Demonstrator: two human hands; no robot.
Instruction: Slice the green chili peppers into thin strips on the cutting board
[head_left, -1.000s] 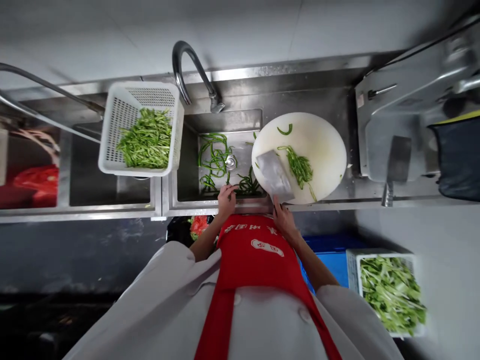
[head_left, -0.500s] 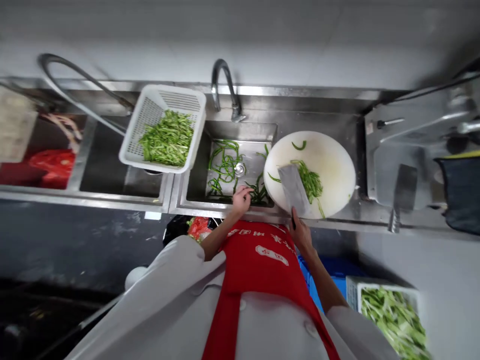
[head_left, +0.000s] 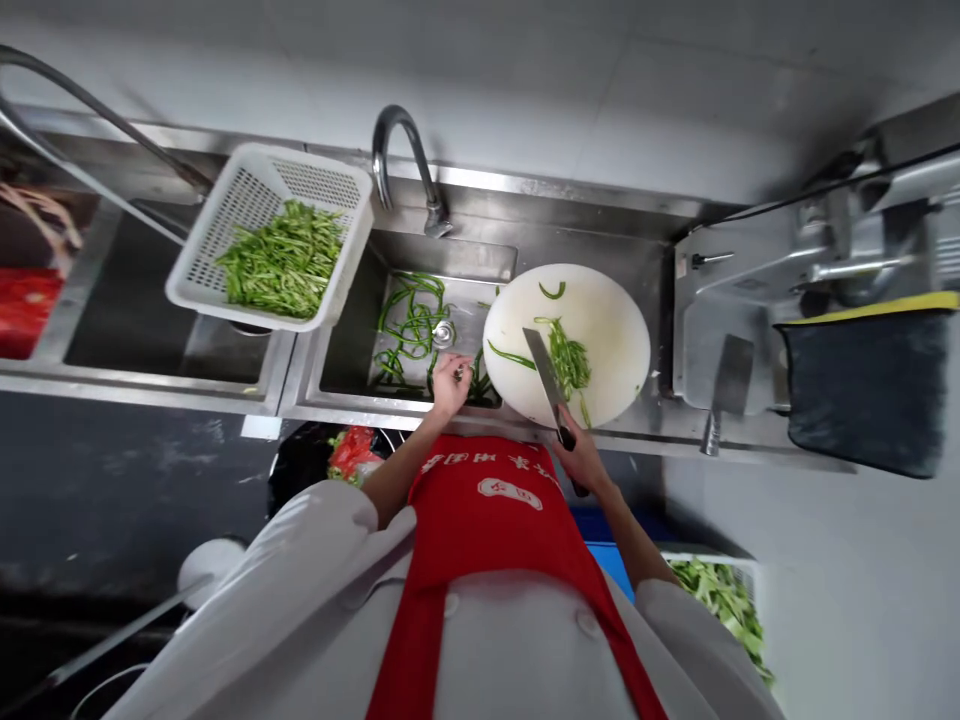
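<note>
My right hand [head_left: 577, 450] is closed round the dark handle of a cleaver [head_left: 545, 370], whose blade stands on edge on a round white cutting board [head_left: 619, 340]. Cut green pieces [head_left: 568, 360] lie right of the blade, with a long green pepper [head_left: 511, 354] to its left and a curved piece [head_left: 553, 291] near the back. My left hand [head_left: 452, 384] is over the sink's front edge with its fingers curled; what they hold, if anything, is too small to name. Long green peppers [head_left: 412, 325] lie in the sink [head_left: 349, 345] around the drain.
A white basket [head_left: 180, 285] of cut green strips stands left of the sink, under a hose. Behind the sink rises a faucet [head_left: 431, 190]. Another cleaver [head_left: 731, 375] and a dark cloth [head_left: 866, 390] are at the right. Below right is a crate of greens [head_left: 724, 600].
The whole view has shifted right. The cleaver blade has turned from lying nearly flat to standing on edge beside the cut pieces. My left hand stays by the sink's front edge.
</note>
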